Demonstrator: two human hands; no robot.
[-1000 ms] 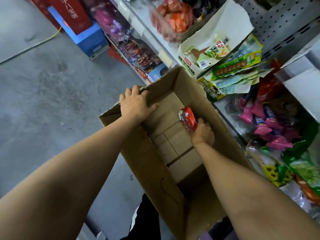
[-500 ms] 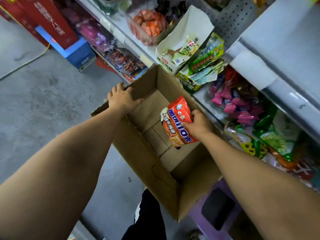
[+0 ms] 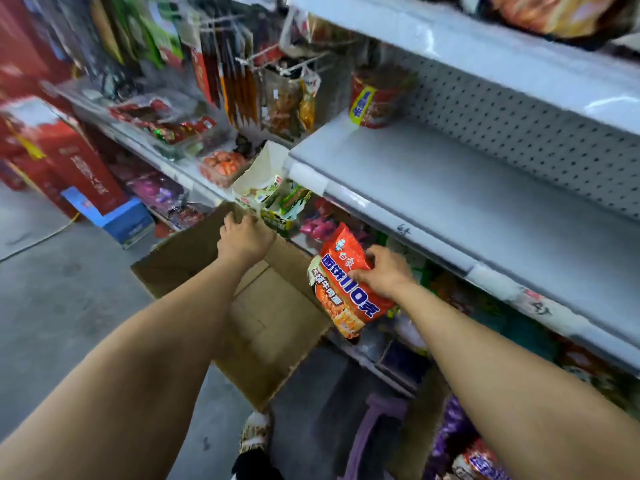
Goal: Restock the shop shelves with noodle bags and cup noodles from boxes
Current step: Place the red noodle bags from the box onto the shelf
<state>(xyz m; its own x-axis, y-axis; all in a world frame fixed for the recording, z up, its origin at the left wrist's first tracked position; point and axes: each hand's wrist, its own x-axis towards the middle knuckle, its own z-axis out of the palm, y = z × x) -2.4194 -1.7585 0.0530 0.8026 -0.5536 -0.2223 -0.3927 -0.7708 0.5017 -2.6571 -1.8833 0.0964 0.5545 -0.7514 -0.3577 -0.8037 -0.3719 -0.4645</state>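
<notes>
The red and orange plastic noodle bag (image 3: 346, 289) has big blue and white characters and a picture of noodles at its lower end. The right hand (image 3: 384, 271) grips its side with curled fingers and holds it tilted in the air, over the right wall of the open brown cardboard box (image 3: 277, 327) and below the grey metal shelf (image 3: 450, 188). The left hand (image 3: 242, 240) grips the box's far rim. Inside the box only brown bottom flaps show. A red cup noodle (image 3: 374, 102) stands on the shelf.

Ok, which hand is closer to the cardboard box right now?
Left. The left hand grips the cardboard box by its far rim; the right hand is off to the box's right, holding a red noodle bag near the grey shelf.
</notes>
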